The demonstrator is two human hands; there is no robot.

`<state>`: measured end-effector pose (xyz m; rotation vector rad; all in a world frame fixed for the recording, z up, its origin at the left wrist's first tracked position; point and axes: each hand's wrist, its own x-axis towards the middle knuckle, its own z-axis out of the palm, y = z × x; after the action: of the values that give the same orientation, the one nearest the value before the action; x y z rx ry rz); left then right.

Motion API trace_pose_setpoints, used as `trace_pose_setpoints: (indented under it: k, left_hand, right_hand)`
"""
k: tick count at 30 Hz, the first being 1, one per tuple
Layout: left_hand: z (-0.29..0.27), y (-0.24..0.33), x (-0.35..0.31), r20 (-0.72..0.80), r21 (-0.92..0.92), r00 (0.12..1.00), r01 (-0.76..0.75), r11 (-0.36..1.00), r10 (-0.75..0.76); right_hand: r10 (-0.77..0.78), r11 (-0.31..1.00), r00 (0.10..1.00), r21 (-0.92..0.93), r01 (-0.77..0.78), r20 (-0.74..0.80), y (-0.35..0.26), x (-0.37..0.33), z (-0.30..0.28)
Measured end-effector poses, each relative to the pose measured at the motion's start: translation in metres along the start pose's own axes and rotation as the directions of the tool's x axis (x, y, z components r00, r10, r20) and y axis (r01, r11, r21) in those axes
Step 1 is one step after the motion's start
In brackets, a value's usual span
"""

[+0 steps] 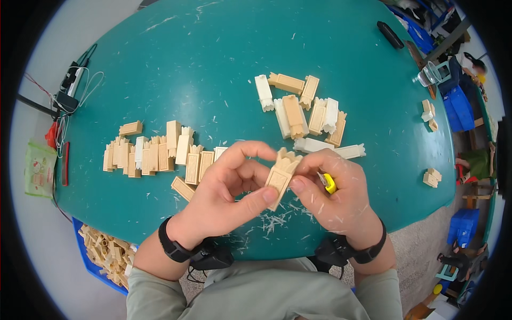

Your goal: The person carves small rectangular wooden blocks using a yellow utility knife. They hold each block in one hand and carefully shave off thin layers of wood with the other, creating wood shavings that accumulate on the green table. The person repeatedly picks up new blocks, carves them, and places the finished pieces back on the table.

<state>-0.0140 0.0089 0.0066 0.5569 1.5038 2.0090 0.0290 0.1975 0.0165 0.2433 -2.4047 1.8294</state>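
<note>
In front of me my left hand (234,189) is closed on a small beige carved block (281,178), pinched between thumb and fingers. The block is tilted, its crown-like notched end pointing up and away and its framed panel facing me. My right hand (336,186) is curled round a yellow utility knife (329,184), with a short metal part showing between the fingers. Its thumb and forefinger are right beside the block's right edge; whether they press on it I cannot tell. Pale shavings (277,221) lie under the hands.
Similar blocks stand clustered at left (152,154) and lie grouped beyond my hands (292,114) on the green table (213,64). A blue crate (101,253) of blocks stands at lower left. A glass jar (426,76) and a black object (390,34) lie at the right edge.
</note>
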Motion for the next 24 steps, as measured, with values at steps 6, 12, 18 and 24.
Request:
trace_pose_setpoints:
  k: [6, 12, 18, 24]
  left_hand:
    - [0.0037, 0.0032, 0.0012, 0.018, 0.014, 1.000, -0.014, 1.000, 0.014]
    - [0.0035, 0.0004, -0.0012, -0.010, 0.227, 0.991, -0.130, 0.965, 0.136]
    - [0.0050, -0.0020, -0.0018, -0.018, 0.323, 0.980, -0.181, 0.929, 0.197]
    - [0.0097, 0.0061, -0.0026, -0.024, -0.047, 0.998, 0.053, 0.997, -0.054]
  right_hand:
    - [-0.037, 0.999, 0.999, -0.011, 0.038, 0.031, -0.0003, 0.0005, -0.0007]
    - [0.008, 1.000, 1.000, -0.022, -0.008, 0.022, 0.0026, -0.0007, -0.0016]
    - [0.014, 1.000, 1.000, -0.011, -0.014, 0.022, 0.0037, 0.0006, -0.0012]
    - [0.004, 1.000, 1.000, -0.008, -0.004, 0.010, 0.0032, 0.0006, -0.0010]
